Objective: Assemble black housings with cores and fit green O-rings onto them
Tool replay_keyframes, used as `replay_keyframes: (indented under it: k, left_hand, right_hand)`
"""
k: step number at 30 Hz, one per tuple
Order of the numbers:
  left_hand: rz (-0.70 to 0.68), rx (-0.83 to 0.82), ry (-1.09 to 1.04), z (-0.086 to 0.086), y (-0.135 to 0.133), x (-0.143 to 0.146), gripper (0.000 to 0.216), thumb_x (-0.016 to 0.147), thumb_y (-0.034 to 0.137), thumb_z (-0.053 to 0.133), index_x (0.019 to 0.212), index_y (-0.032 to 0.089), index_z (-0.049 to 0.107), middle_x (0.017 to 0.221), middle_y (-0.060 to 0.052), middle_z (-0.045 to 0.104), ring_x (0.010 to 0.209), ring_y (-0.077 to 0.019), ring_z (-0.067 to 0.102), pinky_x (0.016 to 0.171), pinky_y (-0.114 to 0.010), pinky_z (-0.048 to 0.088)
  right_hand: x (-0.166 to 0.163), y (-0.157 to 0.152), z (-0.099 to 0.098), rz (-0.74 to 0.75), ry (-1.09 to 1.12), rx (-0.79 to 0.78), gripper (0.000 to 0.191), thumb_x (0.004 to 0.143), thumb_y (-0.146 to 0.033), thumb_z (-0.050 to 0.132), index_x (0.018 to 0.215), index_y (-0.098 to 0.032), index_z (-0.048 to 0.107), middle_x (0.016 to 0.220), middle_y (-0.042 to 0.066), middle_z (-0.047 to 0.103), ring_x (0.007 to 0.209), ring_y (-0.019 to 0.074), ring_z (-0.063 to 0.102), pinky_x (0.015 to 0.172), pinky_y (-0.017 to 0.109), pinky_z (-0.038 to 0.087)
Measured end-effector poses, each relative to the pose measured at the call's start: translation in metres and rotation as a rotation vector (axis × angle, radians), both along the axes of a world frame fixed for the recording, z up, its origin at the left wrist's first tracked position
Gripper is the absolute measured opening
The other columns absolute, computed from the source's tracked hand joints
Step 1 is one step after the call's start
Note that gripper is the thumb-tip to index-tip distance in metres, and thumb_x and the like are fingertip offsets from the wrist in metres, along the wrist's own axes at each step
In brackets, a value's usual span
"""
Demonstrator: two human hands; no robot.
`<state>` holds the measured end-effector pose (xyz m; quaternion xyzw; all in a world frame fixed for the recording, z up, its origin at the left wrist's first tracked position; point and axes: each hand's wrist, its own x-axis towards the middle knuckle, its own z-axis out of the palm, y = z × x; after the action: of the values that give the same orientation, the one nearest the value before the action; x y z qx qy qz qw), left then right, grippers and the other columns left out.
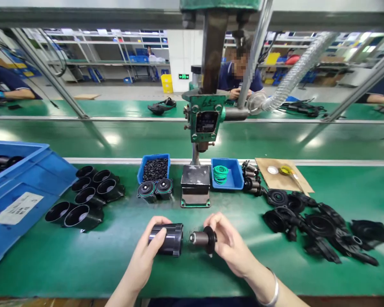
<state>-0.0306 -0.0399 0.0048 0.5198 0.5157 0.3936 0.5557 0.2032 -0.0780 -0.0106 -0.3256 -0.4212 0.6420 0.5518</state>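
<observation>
"Black glossy plastic cylindrical housing [173, 245]: where is it?"

"Around the middle of the green surface [83, 264], nearer its front edge than its back. The left hand [144, 253] has its grip wrapped around it."

"And the right hand [230, 244]?"

"Its grip grasps a brown cylindrical part [201, 238] by its black disc, pale tip facing the housing, just apart."

"Toward the left edge?"

"Open black plastic cups [97, 199], beside a blue plastic crate [51, 183]."
</observation>
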Motion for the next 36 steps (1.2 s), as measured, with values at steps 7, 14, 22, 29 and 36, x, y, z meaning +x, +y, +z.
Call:
replay_keyframes:
  k: [7, 14, 22, 29, 36]
  left_hand:
    - [-0.118, 0.040, 0.057, 0.002, -0.004, 0.009, 0.042, 0.095, 0.062, 0.048, 0.108, 0.023, 0.054, 0.102, -0.006, 0.062, 0.094, -0.0260, 0.059, 0.081, -0.034, 0.048]
    - [-0.121, 0.342, 0.222, -0.006, -0.013, 0.025, 0.030, 0.100, 0.053, 0.042, 0.104, 0.024, 0.050, 0.101, -0.007, 0.054, 0.094, -0.0265, 0.058, 0.084, -0.041, 0.050]
    - [-0.135, 0.474, 0.028, -0.039, -0.001, 0.027, 0.041, 0.100, 0.062, 0.037, 0.123, 0.029, 0.044, 0.122, -0.010, 0.052, 0.112, -0.0298, 0.059, 0.092, -0.049, 0.055]
    - [-0.487, 0.388, 0.298, -0.042, 0.030, 0.031, 0.067, 0.078, 0.029, 0.077, 0.136, 0.024, 0.044, 0.134, -0.011, 0.061, 0.123, -0.0295, 0.061, 0.106, -0.046, 0.051]
    - [-0.392, 0.419, 0.484, -0.057, 0.017, 0.045, 0.062, 0.076, 0.032, 0.081, 0.132, 0.030, 0.055, 0.126, -0.002, 0.068, 0.111, -0.0263, 0.068, 0.092, -0.041, 0.061]
  right_hand:
    - [-0.017, 0.002, -0.008, 0.027, -0.001, -0.022, 0.035, 0.068, -0.010, 0.066, 0.089, -0.024, 0.042, 0.084, -0.004, 0.043, 0.063, 0.0080, 0.037, 0.051, 0.018, 0.031]
    - [-0.036, 0.005, -0.003, -0.019, -0.165, 0.044, 0.034, 0.060, -0.006, 0.055, 0.085, -0.023, 0.040, 0.082, -0.005, 0.040, 0.066, 0.0090, 0.040, 0.057, 0.019, 0.036]
    - [0.005, 0.026, 0.070, 0.093, -0.953, 0.525, 0.029, 0.069, -0.010, 0.061, 0.093, -0.023, 0.051, 0.092, -0.001, 0.044, 0.073, 0.0131, 0.046, 0.066, 0.023, 0.043]
    - [0.006, 0.044, 0.080, 0.340, -1.570, 0.783, 0.013, 0.088, -0.020, 0.060, 0.099, -0.014, 0.061, 0.101, 0.008, 0.055, 0.073, 0.0176, 0.053, 0.066, 0.030, 0.046]
    - [-0.021, 0.074, 0.084, 0.196, -1.460, 0.946, 0.054, 0.096, -0.054, 0.056, 0.132, -0.014, 0.055, 0.126, 0.016, 0.054, 0.106, 0.0279, 0.052, 0.093, 0.041, 0.046]
